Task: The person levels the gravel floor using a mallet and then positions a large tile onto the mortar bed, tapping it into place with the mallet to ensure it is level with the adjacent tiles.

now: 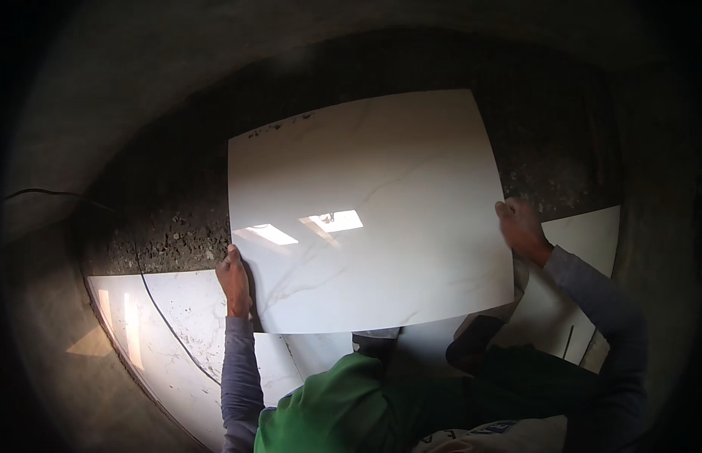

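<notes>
A large white floor tile with faint grey veins and a glossy face is held up in front of me. Its far left edge carries a few dark smudges, and bright window reflections show on its surface. My left hand is closed round the tile's left edge, near the lower corner. On the opposite edge, my right hand grips the tile about halfway along. The fingers under the tile are hidden on both sides.
Laid white tiles cover the near floor, with another tile at the right. Beyond lies dark, rough ground with rubble. A black cable crosses the left side. Walls curve round the space; my shoes are just under the held tile.
</notes>
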`<state>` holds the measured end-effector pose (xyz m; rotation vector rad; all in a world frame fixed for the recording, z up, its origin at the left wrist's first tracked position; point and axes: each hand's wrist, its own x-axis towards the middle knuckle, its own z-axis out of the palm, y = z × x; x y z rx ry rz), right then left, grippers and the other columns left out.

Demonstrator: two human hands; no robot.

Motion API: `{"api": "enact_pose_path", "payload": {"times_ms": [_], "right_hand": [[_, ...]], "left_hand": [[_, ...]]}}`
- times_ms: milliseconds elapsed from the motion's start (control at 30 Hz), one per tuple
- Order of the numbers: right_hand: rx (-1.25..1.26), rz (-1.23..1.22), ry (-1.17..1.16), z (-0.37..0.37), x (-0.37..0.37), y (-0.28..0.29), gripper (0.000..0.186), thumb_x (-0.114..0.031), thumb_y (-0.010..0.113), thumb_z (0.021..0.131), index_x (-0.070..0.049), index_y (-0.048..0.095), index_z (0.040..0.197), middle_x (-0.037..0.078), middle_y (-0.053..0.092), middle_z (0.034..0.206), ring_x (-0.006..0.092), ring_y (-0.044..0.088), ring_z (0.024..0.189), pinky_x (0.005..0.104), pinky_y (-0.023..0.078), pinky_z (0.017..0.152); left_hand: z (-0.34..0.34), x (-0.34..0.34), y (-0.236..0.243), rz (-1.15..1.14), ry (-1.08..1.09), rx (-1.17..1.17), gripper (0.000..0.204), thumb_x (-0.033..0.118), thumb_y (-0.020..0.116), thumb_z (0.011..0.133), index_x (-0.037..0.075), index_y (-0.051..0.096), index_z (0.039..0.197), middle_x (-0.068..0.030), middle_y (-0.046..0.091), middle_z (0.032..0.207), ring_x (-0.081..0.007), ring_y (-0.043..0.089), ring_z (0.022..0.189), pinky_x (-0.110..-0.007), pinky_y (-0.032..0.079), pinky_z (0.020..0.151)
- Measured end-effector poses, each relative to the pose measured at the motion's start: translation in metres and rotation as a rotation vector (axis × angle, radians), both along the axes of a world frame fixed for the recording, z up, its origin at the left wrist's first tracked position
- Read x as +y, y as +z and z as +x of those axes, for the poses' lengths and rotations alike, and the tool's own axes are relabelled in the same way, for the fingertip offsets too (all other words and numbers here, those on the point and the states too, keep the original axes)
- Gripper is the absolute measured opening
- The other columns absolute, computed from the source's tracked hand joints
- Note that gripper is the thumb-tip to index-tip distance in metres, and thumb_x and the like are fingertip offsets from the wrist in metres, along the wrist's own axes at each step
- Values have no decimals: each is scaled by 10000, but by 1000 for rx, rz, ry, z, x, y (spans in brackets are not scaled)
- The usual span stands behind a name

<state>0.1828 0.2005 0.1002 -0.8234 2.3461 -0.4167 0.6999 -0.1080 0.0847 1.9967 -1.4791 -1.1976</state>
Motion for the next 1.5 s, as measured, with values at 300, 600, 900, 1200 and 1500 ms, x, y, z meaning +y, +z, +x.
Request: {"api": "enact_pose_path", "payload": {"times_ms": [300, 600, 900, 1200, 1500], "right_hand": [[-269, -1, 202, 4, 19, -14, 438, -297, 518, 982, -2, 605, 670, 191, 597, 612, 321, 571, 539, 491, 470, 610], [-92, 162, 240, -85, 39, -6, 331, -362, 629, 905, -63, 765, 866, 193, 727, 851, 360, 708, 765, 518, 550, 733], [861, 451, 204, -366, 141, -67, 421, -361, 576, 988, -50, 709, 1240, 258, 726, 1089, 428, 700, 971, 537, 535, 909], [733, 176, -140, -357, 120, -93, 456, -411, 588, 1017, -46, 689, 1271, 216, 733, 1106, 373, 711, 988, 461, 543, 881], [312, -177, 177, -175, -60, 19, 476, -445, 679, 985, -29, 679, 1215, 222, 729, 1082, 383, 719, 997, 435, 556, 841]], "left_hand": [[42, 4, -32, -72, -236, 17, 369, 193, 471, 1087, -113, 659, 1175, -60, 676, 1075, -140, 573, 1017, -275, 436, 981], [46, -3, -25, 208, -113, 142, 534, 356, 519, 1099, -80, 573, 1403, -123, 611, 1415, -189, 560, 1275, -313, 407, 1095], [23, 7, -10, 132, -116, -221, 670, 630, 507, 1039, 75, 431, 672, 58, 383, 681, -94, 313, 696, -313, 294, 614], [25, -3, -4, 202, -88, -339, 636, 595, 557, 1027, 81, 453, 667, 43, 401, 675, -108, 322, 675, -323, 324, 617], [111, -32, -52, -294, -48, -817, 728, 556, 568, 1000, -78, 538, 1357, -296, 525, 1400, -422, 503, 1274, -491, 390, 1091]]}}
